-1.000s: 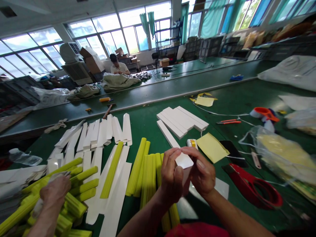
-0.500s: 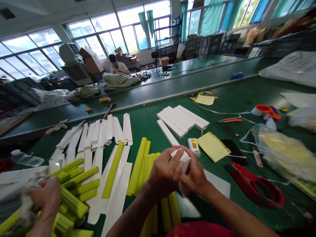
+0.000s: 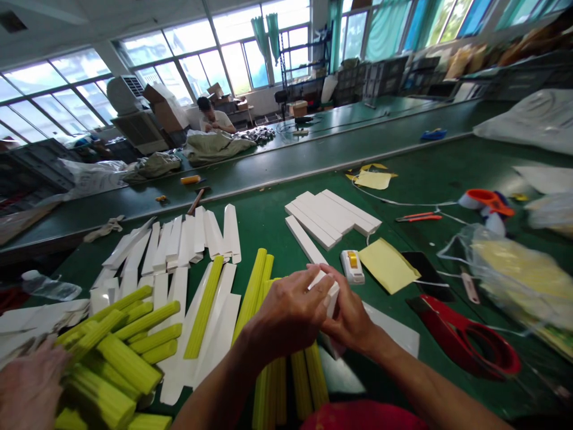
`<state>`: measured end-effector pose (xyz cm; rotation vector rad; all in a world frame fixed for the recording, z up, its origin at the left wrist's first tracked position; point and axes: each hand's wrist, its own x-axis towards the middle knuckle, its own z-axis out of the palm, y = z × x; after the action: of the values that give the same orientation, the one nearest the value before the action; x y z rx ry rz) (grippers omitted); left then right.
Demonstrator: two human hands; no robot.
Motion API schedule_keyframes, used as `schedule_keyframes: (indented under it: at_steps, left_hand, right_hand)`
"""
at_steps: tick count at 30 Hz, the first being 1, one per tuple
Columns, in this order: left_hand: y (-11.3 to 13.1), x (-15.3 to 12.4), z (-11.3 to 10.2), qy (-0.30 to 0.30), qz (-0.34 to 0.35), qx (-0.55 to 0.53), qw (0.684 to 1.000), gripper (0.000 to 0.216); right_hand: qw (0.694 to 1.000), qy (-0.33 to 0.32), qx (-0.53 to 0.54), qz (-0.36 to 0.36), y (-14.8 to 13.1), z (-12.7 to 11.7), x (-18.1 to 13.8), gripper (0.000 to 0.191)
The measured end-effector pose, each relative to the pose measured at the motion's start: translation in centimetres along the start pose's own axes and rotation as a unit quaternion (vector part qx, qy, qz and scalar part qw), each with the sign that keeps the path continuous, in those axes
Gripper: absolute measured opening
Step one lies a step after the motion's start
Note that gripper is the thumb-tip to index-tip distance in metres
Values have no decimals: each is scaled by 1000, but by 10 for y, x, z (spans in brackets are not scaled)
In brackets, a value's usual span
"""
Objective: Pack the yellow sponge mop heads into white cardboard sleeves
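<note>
Both my hands are closed around a narrow white cardboard box (image 3: 332, 297), one end pointing up and away from me. My left hand (image 3: 289, 313) wraps its near side, fingers over the top end. My right hand (image 3: 351, 316) grips the other side; the lower part of the box is partly hidden. Under my forearms lie several ribbed yellow-green sticks (image 3: 310, 379). Just beyond my fingers is a single long white box (image 3: 305, 240), beside a row of finished-looking white boxes (image 3: 329, 218). To the left, one yellow-green stick (image 3: 203, 310) rests on an open white carton (image 3: 219, 334).
A co-worker's hand (image 3: 31, 382) is at the left by a heap of yellow-green sticks (image 3: 129, 364). Several white cartons (image 3: 179, 239) lie behind. At right are a small white tape dispenser (image 3: 353, 266), yellow paper (image 3: 388, 265), a phone (image 3: 425, 272) and a red tape dispenser (image 3: 465, 340).
My left hand has shifted slightly and turned further over the box's upper end. The co-worker's hand has moved left and nearer, away from the heap of sticks.
</note>
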<state>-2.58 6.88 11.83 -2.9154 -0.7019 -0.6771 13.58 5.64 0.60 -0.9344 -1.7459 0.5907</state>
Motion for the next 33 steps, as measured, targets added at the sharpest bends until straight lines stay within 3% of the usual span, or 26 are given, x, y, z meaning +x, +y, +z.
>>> schedule_keyframes:
  at_steps: [3, 11, 18, 20, 22, 23, 25, 29, 33]
  left_hand:
    - [2, -4, -1, -3, 20, 26, 999, 34]
    - [12, -14, 22, 10, -19, 85, 996, 45]
    - [16, -17, 38, 75, -43, 108, 990, 44]
    - [17, -19, 41, 88, -49, 105, 989, 42]
    - [19, -20, 42, 89, -51, 100, 990, 41]
    - [20, -21, 42, 91, -49, 95, 990, 41]
    - [22, -21, 41, 102, -47, 84, 990, 42]
    - [26, -22, 40, 110, -54, 72, 990, 43]
    - [25, -23, 41, 110, -60, 65, 990, 42]
  right_hand:
    - [1000, -17, 8, -17, 0, 0, 1, 84]
    - [994, -72, 67, -51, 11, -4, 4, 96]
    - [987, -110, 109, -31, 4, -16, 4, 96]
    - [983, -100, 145, 40, 20, -22, -1, 93]
    - [965, 19, 180, 188, 51, -29, -7, 80]
    - [930, 142, 178, 290, 70, -32, -10, 71]
    - [875, 247, 133, 395, 110, -38, -16, 55]
    - [803, 268, 88, 524, 165, -43, -19, 29]
    - [778, 248, 104, 568, 181, -40, -12, 21]
